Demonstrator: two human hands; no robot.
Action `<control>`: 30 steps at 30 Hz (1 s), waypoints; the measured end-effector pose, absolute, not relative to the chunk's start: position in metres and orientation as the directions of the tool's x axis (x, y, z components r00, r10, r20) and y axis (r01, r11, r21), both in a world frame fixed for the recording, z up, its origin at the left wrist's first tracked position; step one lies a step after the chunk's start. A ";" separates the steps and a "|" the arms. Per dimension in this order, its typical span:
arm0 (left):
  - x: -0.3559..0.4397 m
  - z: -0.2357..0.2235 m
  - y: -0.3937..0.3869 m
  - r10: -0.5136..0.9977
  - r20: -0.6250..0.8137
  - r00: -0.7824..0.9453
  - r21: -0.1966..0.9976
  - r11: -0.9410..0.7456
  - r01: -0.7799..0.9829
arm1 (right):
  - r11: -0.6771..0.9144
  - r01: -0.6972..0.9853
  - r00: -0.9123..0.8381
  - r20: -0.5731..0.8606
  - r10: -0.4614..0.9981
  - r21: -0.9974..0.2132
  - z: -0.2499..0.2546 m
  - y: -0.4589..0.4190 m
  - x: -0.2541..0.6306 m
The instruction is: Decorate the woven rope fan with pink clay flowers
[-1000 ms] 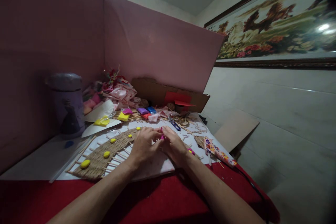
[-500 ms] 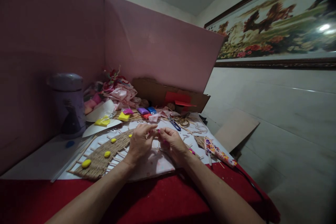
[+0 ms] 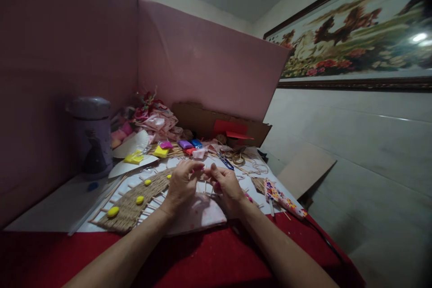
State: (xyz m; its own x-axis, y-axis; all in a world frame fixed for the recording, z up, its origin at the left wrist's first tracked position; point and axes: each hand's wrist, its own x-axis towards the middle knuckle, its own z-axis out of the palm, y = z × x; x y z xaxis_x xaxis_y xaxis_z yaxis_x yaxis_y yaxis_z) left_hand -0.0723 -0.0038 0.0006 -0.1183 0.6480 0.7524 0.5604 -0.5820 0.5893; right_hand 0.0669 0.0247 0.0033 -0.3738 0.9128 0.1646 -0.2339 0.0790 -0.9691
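My left hand (image 3: pixel 182 185) and my right hand (image 3: pixel 229 189) meet over the middle of a half-round piece of twine woven through thin sticks (image 3: pixel 130 204). Pinched in my left fingers is a bit of pink clay (image 3: pixel 198 170). More pink shows against the curled fingers of my right hand, whose thumb and index fingertip press close together. Flattened yellow clay balls (image 3: pixel 139 200) dot the weave on the left. Pink clay also sits on the weave's right part, half hidden by my right wrist. White spotted cloth (image 3: pixel 199 216) lies below my hands.
A flower-patterned glue gun (image 3: pixel 285 200) with a cord rests at the right table edge. Behind my hands are blue-handled scissors (image 3: pixel 226 163), clay packets (image 3: pixel 185 144) and a cardboard piece (image 3: pixel 189 114). At left stands a purple lidded container (image 3: pixel 92 139) beside white paper plates (image 3: pixel 121 168).
The view has shifted slightly. My fingertips have drawn a little apart, and more of the pink clay shows at my left fingers. The woven piece stays in place.
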 end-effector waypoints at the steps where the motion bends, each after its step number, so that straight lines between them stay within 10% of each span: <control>1: -0.072 0.001 -0.003 0.671 0.727 -0.144 0.629 -0.568 0.530 | 0.143 -0.208 -0.335 0.208 0.919 -0.968 0.003 0.025 0.067; 10: -0.070 0.006 -0.010 0.771 0.619 -0.149 0.713 -0.472 0.518 | 0.516 0.018 -0.241 0.497 0.834 -0.857 -0.001 0.026 0.069; 30: -0.070 0.002 -0.004 0.849 0.516 -0.116 0.845 -0.482 0.231 | 0.654 0.187 -0.214 0.619 0.756 -0.733 -0.003 0.023 0.073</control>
